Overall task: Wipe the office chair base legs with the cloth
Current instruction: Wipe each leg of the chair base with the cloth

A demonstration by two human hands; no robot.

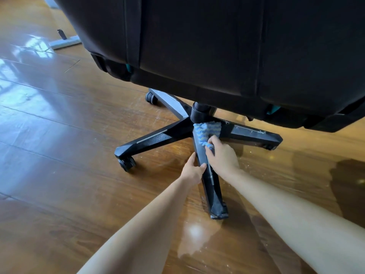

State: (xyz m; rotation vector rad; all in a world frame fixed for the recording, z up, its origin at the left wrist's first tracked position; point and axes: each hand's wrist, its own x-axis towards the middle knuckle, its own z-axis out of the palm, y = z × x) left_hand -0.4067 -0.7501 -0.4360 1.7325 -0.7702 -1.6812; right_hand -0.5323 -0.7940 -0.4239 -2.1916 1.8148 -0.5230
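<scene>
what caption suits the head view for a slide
The right hand holds a blue cloth on the near chair leg while the left hand grips that leg.

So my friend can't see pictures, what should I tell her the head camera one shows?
A person's right hand holds a blue striped cloth against the near leg of a black office chair's base, close to the centre post. The left hand grips the same leg further out, and the chair stands on a shiny wooden floor.

Glossy wooden floor (59, 135) mirrors bright light; white base bar (66, 42) far left.
</scene>
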